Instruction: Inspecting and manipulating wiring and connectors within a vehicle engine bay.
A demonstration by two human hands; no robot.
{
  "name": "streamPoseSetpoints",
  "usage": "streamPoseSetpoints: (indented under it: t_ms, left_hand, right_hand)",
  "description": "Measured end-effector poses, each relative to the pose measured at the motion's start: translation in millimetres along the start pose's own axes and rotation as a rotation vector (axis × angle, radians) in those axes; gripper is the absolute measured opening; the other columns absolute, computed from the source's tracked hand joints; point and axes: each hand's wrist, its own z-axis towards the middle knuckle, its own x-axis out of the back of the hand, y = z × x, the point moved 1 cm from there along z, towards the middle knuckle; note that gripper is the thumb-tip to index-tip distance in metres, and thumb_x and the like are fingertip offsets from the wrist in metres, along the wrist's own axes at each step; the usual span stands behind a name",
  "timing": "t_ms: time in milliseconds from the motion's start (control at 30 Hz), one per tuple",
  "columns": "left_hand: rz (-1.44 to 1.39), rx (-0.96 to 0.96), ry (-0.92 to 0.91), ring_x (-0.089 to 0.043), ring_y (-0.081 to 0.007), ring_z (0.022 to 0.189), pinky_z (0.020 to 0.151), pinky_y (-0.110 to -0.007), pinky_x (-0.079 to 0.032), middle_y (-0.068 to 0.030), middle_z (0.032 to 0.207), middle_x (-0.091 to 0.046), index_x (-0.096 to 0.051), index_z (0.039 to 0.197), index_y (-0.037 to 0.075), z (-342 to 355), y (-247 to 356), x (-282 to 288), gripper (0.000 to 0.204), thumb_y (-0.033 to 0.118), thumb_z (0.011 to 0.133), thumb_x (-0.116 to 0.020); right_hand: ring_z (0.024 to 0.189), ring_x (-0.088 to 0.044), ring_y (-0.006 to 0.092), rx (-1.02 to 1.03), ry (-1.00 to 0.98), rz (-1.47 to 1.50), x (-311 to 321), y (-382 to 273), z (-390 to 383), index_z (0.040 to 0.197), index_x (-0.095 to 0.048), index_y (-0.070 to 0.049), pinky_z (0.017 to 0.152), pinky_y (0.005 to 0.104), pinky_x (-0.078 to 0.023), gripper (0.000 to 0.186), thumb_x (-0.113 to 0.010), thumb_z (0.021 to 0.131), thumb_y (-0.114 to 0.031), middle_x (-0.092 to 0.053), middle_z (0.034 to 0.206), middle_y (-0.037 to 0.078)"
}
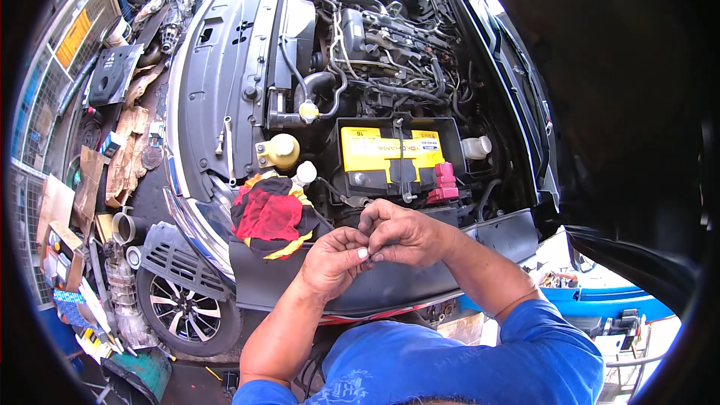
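My left hand [335, 259] and my right hand [407, 234] meet fingertip to fingertip above the near edge of the engine bay. Both are closed in a pinch, and whatever sits between the fingers is too small and hidden to name. Just beyond them stands a car battery [375, 178] with a yellow label, a hold-down bar across its top and a red terminal cover [443, 183] at its right. A cable clamp [354, 200] lies off the battery's near left corner, close to my right fingers. A red, black and yellow cloth [271, 214] is bunched to the left.
Two wrenches [227, 151] lie on the front panel, left of a yellow-capped reservoir [279, 152]. The engine [390, 45] fills the far side. A wheel [184, 307], cardboard [127, 157] and car parts crowd the floor at left. A blue tray [600, 304] is at lower right.
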Motion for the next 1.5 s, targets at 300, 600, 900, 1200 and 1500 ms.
streamPoseSetpoints:
  t_ms: [300, 600, 900, 1200, 1500]
  left_hand:
    - [0.445, -0.341, 0.256, -0.063, -0.011, 0.082, 0.075, -0.025, -0.052, -0.0048, 0.092, -0.066, -0.059, 0.101, 0.002, -9, -14, -5, 0.02, -0.006, 0.085, -0.067]
    - [0.737, -0.367, 0.347, -0.06, -0.0074, 0.083, 0.075, -0.022, -0.05, -0.003, 0.091, -0.065, -0.058, 0.104, -0.001, -17, -24, -15, 0.019, -0.002, 0.087, -0.067]
    - [0.874, -0.404, 0.428, -0.059, -0.0085, 0.083, 0.075, -0.024, -0.049, -0.0033, 0.091, -0.063, -0.057, 0.108, 0.0, -41, -32, -16, 0.026, -0.003, 0.085, -0.068]
    - [0.811, -0.315, 0.308, -0.059, -0.0088, 0.083, 0.074, -0.025, -0.05, -0.0025, 0.09, -0.062, -0.056, 0.115, 0.0, -65, -33, -30, 0.037, -0.004, 0.081, -0.07]
    - [1.068, -0.307, 0.401, -0.057, -0.0072, 0.08, 0.073, -0.025, -0.049, -0.0014, 0.088, -0.061, -0.057, 0.108, 0.0, -63, -44, -38, 0.031, -0.002, 0.078, -0.064]
  right_hand:
    - [0.092, -0.057, 0.014, -0.129, 0.097, -0.049, -13, 0, -22, 0.109, -0.062, -0.004, 0.081, 0.0306, -0.049, 0.033, -0.076, 0.079, 0.002, -0.057, 0.107, 0.008]
    - [0.083, -0.055, 0.0072, -0.39, 0.301, 0.392, -39, 15, -40, 0.114, -0.054, 0.0, 0.075, 0.0226, -0.048, 0.031, -0.068, 0.086, 0.001, -0.059, 0.094, 0.002]
    - [0.085, -0.058, 0.0078, -0.409, 0.296, 0.45, -53, 5, -45, 0.115, -0.053, -0.002, 0.077, 0.0233, -0.05, 0.034, -0.063, 0.084, 0.007, -0.059, 0.092, 0.002]
    - [0.087, -0.06, 0.0106, -0.381, 0.19, 0.565, -59, -6, -54, 0.119, -0.05, -0.001, 0.078, 0.025, -0.051, 0.039, -0.063, 0.084, 0.008, -0.062, 0.094, 0.006]
    - [0.081, -0.057, 0.0095, -0.423, 0.258, 0.552, -70, -9, -66, 0.12, -0.046, -0.002, 0.071, 0.0245, -0.049, 0.043, -0.063, 0.082, 0.008, -0.06, 0.09, 0.004]
